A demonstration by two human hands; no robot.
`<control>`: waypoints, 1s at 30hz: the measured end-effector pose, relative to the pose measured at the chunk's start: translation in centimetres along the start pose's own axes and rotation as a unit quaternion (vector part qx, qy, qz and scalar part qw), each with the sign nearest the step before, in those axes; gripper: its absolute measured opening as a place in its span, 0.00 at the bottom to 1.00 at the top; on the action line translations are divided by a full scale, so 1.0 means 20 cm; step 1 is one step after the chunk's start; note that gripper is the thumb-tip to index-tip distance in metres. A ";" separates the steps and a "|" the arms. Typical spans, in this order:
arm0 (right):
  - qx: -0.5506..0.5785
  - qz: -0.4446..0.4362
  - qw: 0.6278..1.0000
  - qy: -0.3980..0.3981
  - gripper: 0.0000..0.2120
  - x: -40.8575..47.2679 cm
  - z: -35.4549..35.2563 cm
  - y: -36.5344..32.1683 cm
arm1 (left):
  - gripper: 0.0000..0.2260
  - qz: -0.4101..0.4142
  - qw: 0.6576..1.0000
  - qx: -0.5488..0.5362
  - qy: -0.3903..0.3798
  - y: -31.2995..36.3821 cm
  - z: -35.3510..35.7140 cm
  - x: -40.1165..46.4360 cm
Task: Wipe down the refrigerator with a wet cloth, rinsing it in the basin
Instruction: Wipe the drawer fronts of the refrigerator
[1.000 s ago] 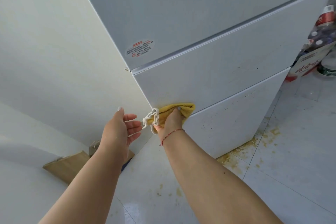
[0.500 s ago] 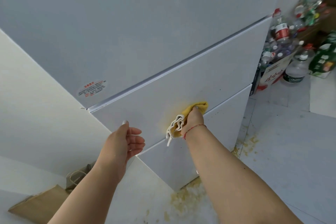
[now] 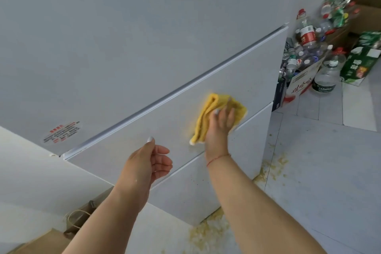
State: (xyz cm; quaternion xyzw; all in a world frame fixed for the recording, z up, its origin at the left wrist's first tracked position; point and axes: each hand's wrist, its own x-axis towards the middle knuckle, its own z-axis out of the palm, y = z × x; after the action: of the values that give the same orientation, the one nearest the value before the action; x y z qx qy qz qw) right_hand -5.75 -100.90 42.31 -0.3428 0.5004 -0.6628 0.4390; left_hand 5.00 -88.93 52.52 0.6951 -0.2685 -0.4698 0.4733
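Observation:
The white refrigerator (image 3: 144, 51) fills the upper left of the head view, with three door panels and a red-printed sticker near its left corner. My right hand (image 3: 219, 126) presses a folded yellow cloth (image 3: 208, 115) flat against the middle door panel, near its lower seam. My left hand (image 3: 150, 163) hovers in front of the same panel, to the left of the cloth, fingers apart and curled, holding nothing. The basin is not in view.
Several plastic bottles (image 3: 307, 37) and a printed carton (image 3: 299, 86) crowd the floor right of the fridge, beside a green package (image 3: 362, 62). Yellowish stains (image 3: 208, 231) mark the tiled floor along the fridge's base. A brown paper bag (image 3: 76, 220) lies at lower left.
My right hand has slid the cloth rightward along the middle door from the fridge's left corner, and it now lies flatter under the palm. My left hand followed to the right.

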 end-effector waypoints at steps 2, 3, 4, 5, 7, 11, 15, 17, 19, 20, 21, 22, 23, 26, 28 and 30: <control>-0.034 -0.096 0.994 -0.043 0.16 -0.16 0.06 0.07 | 0.20 0.000 1.000 -0.008 -0.006 0.01 0.01 0.01; 0.002 -0.056 0.995 -0.079 0.17 -0.22 0.08 0.09 | 0.20 0.000 1.000 -0.009 -0.009 0.01 0.02 0.01; -0.035 -0.041 0.994 -0.096 0.21 -0.29 0.09 0.08 | 0.20 -0.001 1.000 -0.008 -0.012 0.01 0.04 0.01; -0.115 -0.017 0.987 -0.111 0.25 -0.34 0.09 0.06 | 0.20 -0.001 1.000 -0.004 -0.014 0.01 0.05 0.01; -0.162 0.007 0.978 -0.128 0.29 -0.34 0.07 0.07 | 0.20 -0.001 1.000 0.002 -0.018 0.01 0.08 0.02; -0.108 0.099 0.984 -0.102 0.31 -0.06 -0.05 0.10 | 0.20 -0.007 1.000 0.002 -0.024 0.02 0.18 0.03; -0.019 0.262 0.965 0.009 0.22 0.39 -0.23 0.08 | 0.19 -0.009 0.999 0.007 -0.040 0.04 0.31 0.06; -0.020 0.293 0.955 0.033 0.23 0.63 -0.30 0.07 | 0.20 -0.012 0.999 0.009 -0.045 0.05 0.36 0.08; -0.013 0.299 0.953 0.045 0.23 0.82 -0.35 0.04 | 0.20 -0.011 0.999 0.013 -0.051 0.06 0.41 0.10; -0.011 0.288 0.956 0.049 0.23 0.87 -0.35 0.01 | 0.20 -0.009 0.998 0.015 -0.052 0.07 0.42 0.11; -0.013 0.268 0.962 0.050 0.23 0.89 -0.35 -0.03 | 0.20 -0.008 0.998 0.017 -0.054 0.08 0.44 0.12; -0.020 0.243 0.969 0.047 0.24 0.88 -0.34 -0.09 | 0.20 -0.006 0.998 0.018 -0.055 0.09 0.46 0.12; -0.025 0.208 0.977 0.037 0.24 0.85 -0.33 -0.13 | 0.20 -0.003 0.998 0.019 -0.055 0.10 0.48 0.12; -0.087 0.083 0.993 -0.024 0.27 0.62 -0.27 -0.20 | 0.20 0.013 0.998 0.030 -0.053 0.13 0.53 0.13; -0.129 -0.020 0.987 -0.090 0.32 0.43 -0.23 -0.17 | 0.20 0.030 0.997 0.040 -0.051 0.15 0.56 0.14; -0.121 -0.051 0.983 -0.130 0.33 0.28 -0.21 -0.14 | 0.20 0.050 0.996 0.046 -0.051 0.18 0.59 0.15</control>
State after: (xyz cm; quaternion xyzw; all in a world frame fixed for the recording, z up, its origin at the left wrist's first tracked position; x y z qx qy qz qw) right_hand -12.37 -104.21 43.96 -0.5019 0.4974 -0.5686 0.4213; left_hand -4.29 -97.62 53.26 0.6771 -0.3484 -0.4673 0.4491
